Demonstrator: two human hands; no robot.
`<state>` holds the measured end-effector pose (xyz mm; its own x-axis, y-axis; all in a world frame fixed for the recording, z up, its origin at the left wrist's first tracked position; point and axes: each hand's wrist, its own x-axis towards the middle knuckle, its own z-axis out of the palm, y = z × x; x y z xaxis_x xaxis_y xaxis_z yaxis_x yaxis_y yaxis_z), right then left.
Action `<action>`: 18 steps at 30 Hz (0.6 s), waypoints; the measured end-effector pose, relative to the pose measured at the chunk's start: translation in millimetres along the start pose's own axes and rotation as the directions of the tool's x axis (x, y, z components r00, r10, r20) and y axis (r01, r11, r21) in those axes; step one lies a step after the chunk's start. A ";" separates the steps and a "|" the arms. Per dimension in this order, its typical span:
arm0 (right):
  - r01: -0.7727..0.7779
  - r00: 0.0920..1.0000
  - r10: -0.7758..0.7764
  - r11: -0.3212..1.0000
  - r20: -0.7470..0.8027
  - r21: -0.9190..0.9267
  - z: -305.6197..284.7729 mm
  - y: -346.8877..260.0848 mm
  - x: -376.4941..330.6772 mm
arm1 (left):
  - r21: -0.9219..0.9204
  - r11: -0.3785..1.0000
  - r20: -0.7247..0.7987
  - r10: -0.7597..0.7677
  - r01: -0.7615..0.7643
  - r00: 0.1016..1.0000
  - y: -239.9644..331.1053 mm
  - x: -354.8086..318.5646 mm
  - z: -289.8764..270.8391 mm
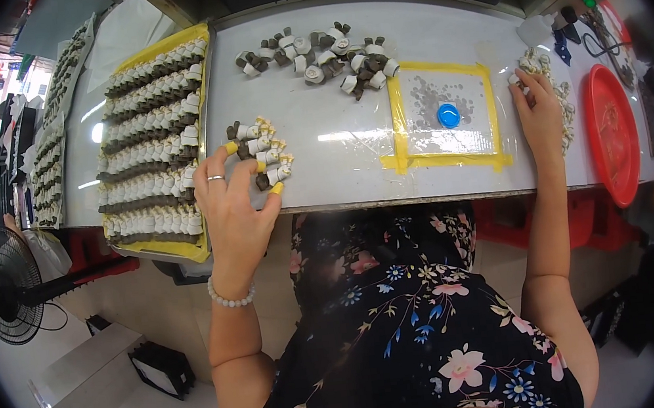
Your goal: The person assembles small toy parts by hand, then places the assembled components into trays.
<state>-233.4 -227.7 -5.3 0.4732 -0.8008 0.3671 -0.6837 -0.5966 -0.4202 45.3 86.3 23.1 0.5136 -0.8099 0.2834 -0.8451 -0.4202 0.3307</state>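
Note:
My left hand (232,194), with yellow finger covers on its tips and a ring, rests at a small cluster of white-and-dark-brown figure pieces (261,145) topped with cream bits. Its fingers are spread around the nearest piece, with no firm grip showing. On the right, my right hand (538,106) pinches a small whitish piece (514,80), partly hidden by the fingertips. Beneath and beside that hand lies a heap of small cream-white pieces (563,103). To its left, a blue round cap (448,115) sits on a clear sheet edged with yellow tape (438,63).
A yellow-lined tray (204,73) at left holds rows of similar pieces; more trays (50,181) stand beyond. Loose white-and-brown pieces (319,57) lie scattered at the back. A red basin (613,134) leans over the right front edge. A black fan (7,284) stands lower left.

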 end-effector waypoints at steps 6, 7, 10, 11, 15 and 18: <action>-0.017 1.000 0.017 1.000 0.008 -0.012 -0.2 -3.2 0.2 | -0.036 0.996 0.053 0.079 -0.077 0.995 -2.0 16.0 -8.6; -0.021 1.000 0.021 1.000 0.007 -0.013 -0.3 -3.3 0.2 | -0.010 0.989 0.089 0.147 -0.147 0.985 -3.5 20.0 -11.1; -0.019 1.000 0.019 1.000 0.006 -0.001 -0.6 -1.9 -0.3 | 0.039 0.974 0.200 0.210 -0.222 0.957 -9.2 34.6 -15.1; -0.018 1.000 0.018 1.000 0.004 0.000 -0.8 -2.3 -0.4 | 0.040 0.974 0.198 0.210 -0.222 0.957 -10.1 37.0 -14.4; -0.014 1.000 0.014 1.000 0.005 -0.001 -1.8 -4.3 -0.9 | -0.021 0.990 0.214 0.137 -0.136 0.967 -13.5 42.1 -4.4; -0.013 1.000 0.013 1.000 0.014 0.015 -0.3 -3.8 0.4 | 0.028 0.996 0.128 0.080 -0.085 0.988 -10.0 46.3 4.0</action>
<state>-230.8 -225.7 -3.3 0.4716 -0.8093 0.3502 -0.6816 -0.5865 -0.4375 76.9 51.4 29.4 0.4206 -0.8868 0.1913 -0.8893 -0.3614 0.2802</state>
